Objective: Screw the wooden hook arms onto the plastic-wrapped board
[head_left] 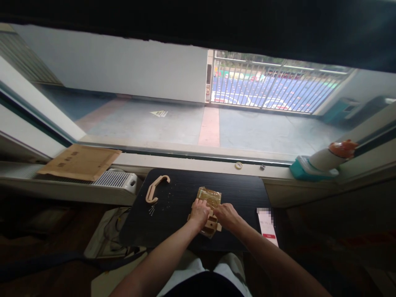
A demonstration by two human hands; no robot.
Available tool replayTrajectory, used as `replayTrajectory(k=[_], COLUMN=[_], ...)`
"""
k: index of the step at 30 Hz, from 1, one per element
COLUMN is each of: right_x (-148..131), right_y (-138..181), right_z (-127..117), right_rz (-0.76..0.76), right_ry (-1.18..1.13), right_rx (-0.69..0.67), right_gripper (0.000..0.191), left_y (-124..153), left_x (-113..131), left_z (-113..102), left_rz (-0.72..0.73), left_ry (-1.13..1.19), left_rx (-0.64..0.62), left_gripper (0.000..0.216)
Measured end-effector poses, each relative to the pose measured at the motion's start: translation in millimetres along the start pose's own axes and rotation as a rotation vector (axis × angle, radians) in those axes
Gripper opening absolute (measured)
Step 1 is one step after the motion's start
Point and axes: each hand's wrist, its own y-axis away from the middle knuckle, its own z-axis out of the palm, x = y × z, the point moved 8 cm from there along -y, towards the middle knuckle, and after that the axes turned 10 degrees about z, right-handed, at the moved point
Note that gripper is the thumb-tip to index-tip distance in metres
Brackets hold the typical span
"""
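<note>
A small cardboard box (209,194) wrapped in shiny clear tape lies in the middle of the black table, its near part open with pale wood-coloured pieces (212,223) inside. My left hand (201,211) has its curled fingers over the left and middle of the box, gripping it. On the opposite side, my right hand (227,214) is closed at the box's right edge; its fingertips are partly hidden. Away to the left lies a curved wooden hook-like piece (152,191), with several thin screws or nails (152,209) just below it.
A phone (266,226) rests at the table's (244,187) right edge. On the windowsill are a small tape roll (238,165), a small dark object (262,167) and a teal container (305,171). A brown envelope (82,160) lies on the radiator (116,180) at left.
</note>
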Motion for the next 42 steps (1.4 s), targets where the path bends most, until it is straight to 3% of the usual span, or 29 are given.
replayTrajectory(k=[7,16,26,32,36,42], right_x=[6.2,-8.6,13.9,-11.0,-16.1,5.7], right_y=[-9.2,-5.6,-14.1,-7.2,-6.2,-14.8], right_z=[6.1,-0.6,9.5,3.8,7.2,12.4], right_rz=[0.075,-0.053,0.128,-0.028,-0.080,0.088], right_ry=[0.000,0.062,-0.018,0.121,0.091,-0.013], right_rx=[-0.009,0.034,-0.003,0.068,0.057,-0.022], right_gripper=[0.026,0.028,0.023,0.023,0.023,0.024], left_y=[0.1,-0.4,0.3,0.1,-0.4,0.1], left_x=[-0.7,-0.3,-0.3,0.4,0.0,-0.6], left_z=[-0.3,1.6,1.2,0.2,0.7,2.2], left_rz=[-0.011,-0.002,-0.006,-0.009,-0.013,-0.006], left_ry=[0.020,0.006,0.026,0.023,0.020,0.023], left_rx=[0.005,0.036,0.022,0.018,0.012,0.013], left_gripper=[0.020,0.019,0.018,0.019,0.019,0.020])
